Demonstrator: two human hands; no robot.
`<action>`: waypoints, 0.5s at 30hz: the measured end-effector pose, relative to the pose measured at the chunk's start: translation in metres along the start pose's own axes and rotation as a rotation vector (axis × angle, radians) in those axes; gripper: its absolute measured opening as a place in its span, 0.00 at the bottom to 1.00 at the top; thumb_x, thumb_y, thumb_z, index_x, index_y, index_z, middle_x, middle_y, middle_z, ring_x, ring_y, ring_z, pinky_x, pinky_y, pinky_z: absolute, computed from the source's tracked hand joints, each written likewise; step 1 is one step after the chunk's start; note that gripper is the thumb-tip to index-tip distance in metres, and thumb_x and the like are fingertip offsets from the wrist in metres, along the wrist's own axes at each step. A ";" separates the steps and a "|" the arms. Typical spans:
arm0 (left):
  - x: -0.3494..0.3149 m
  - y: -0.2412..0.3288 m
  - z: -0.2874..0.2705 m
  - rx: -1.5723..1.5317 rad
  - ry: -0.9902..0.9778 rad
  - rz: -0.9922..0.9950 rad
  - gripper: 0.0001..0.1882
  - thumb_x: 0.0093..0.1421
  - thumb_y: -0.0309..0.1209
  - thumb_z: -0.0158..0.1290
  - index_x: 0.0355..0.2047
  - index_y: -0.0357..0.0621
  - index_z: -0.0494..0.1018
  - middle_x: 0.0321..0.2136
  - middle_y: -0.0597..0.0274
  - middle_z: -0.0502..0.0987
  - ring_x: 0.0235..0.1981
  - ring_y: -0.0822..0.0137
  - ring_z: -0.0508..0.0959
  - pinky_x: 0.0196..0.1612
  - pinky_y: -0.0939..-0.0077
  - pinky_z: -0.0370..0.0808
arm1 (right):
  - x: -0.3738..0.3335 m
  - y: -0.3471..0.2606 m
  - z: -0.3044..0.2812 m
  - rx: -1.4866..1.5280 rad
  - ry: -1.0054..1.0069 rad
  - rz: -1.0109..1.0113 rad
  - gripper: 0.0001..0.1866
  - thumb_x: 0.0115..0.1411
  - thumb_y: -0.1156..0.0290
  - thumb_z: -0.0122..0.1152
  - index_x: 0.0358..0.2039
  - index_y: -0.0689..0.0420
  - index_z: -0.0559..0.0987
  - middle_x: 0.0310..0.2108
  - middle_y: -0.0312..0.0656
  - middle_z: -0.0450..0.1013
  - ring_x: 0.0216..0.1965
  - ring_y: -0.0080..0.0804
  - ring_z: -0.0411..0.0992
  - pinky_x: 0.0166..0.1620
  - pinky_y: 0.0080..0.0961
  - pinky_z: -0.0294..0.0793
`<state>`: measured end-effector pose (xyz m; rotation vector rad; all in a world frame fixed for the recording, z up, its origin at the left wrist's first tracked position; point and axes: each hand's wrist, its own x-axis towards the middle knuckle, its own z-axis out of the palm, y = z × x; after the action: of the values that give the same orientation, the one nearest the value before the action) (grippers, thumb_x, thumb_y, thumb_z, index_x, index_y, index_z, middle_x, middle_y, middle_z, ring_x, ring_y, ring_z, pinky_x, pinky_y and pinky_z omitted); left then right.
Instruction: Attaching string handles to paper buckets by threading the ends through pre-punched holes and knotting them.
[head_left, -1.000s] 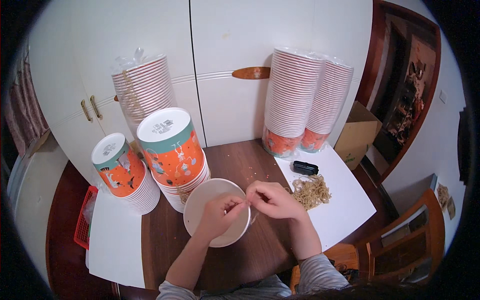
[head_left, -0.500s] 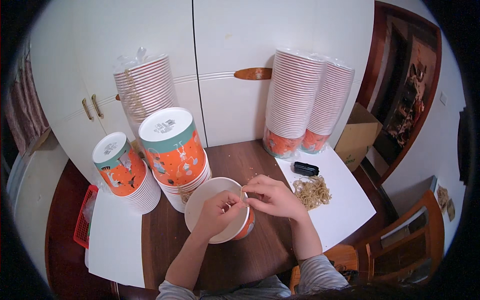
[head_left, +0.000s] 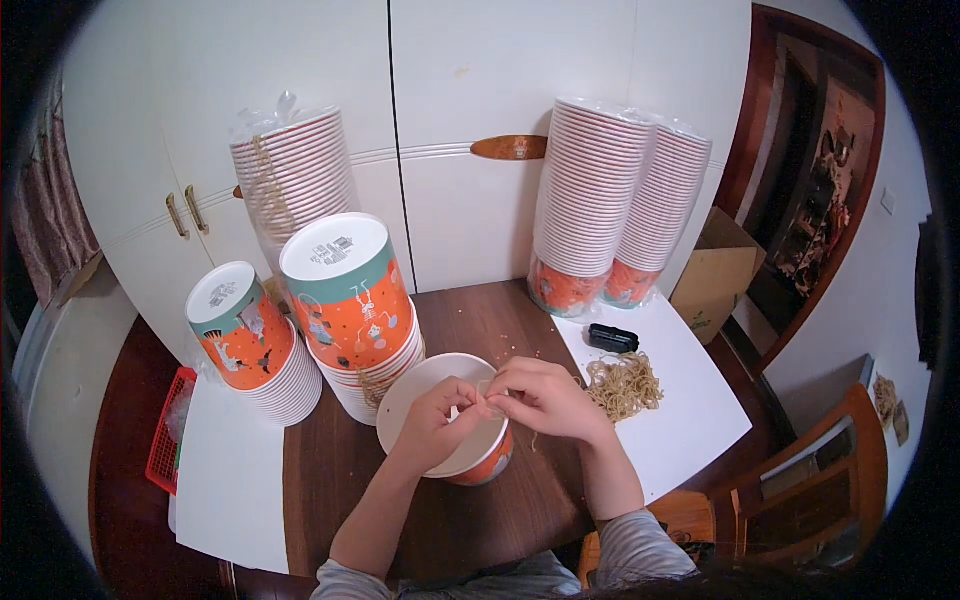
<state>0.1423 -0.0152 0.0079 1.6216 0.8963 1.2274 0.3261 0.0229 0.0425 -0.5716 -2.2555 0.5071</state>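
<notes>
Through the head view I read the clock from the open tub [head_left: 408, 395], with 12 at the top. My tub sits on the near middle of the brown tabletop [head_left: 350, 510], its white mouth turned up toward me and its long axis roughly upright with a slight lean toward 11 o'clock; a strip of orange outer wall shows at 5 o'clock, and I cannot tell whether the base rests flat. My left hand [head_left: 437, 430] comes in from 7 o'clock and covers the lower part of the mouth, thumb and index finger nipped together and the other fingers curled. My right hand [head_left: 545, 398] lies at 3 o'clock over the rim, fingertips closed in a pinch meeting the left ones. Between them they hold a thin tan band [head_left: 481, 388], a short bit of which stands up toward 12 o'clock; the rest is hidden by the fingers. Well out at 2 o'clock I see a heap of tan bands [head_left: 625, 388], with a black case [head_left: 613, 338] just beyond it. Close by at 10 o'clock an upturned stack of tubs [head_left: 350, 325] points its white base up, and a smaller upturned stack [head_left: 240, 345] stands farther out that way.
</notes>
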 end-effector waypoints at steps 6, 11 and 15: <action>0.003 -0.004 0.001 -0.222 -0.077 -0.075 0.01 0.57 0.23 0.44 0.30 0.40 0.63 0.26 0.64 0.72 0.31 0.77 0.73 0.38 0.83 0.67 | 0.000 -0.008 0.000 -0.028 0.013 0.022 0.03 0.45 0.76 0.57 0.24 0.58 0.75 0.25 0.39 0.70 0.26 0.32 0.70 0.27 0.23 0.69; 0.003 -0.003 -0.001 -0.262 -0.059 -0.143 0.01 0.57 0.22 0.43 0.30 0.40 0.63 0.26 0.63 0.71 0.32 0.74 0.73 0.39 0.81 0.69 | -0.003 -0.013 -0.003 -0.064 -0.019 0.029 0.03 0.43 0.76 0.59 0.22 0.56 0.75 0.24 0.37 0.70 0.26 0.31 0.70 0.27 0.23 0.69; 0.003 -0.004 -0.005 -0.239 -0.043 -0.241 0.02 0.56 0.22 0.44 0.30 0.41 0.63 0.27 0.62 0.72 0.32 0.74 0.73 0.38 0.81 0.69 | -0.005 -0.015 0.000 -0.114 -0.070 -0.076 0.03 0.44 0.71 0.60 0.21 0.51 0.74 0.24 0.33 0.69 0.28 0.31 0.70 0.28 0.26 0.71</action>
<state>0.1379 -0.0099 0.0058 1.3053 0.8551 1.0833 0.3257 0.0073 0.0474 -0.5300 -2.3751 0.3671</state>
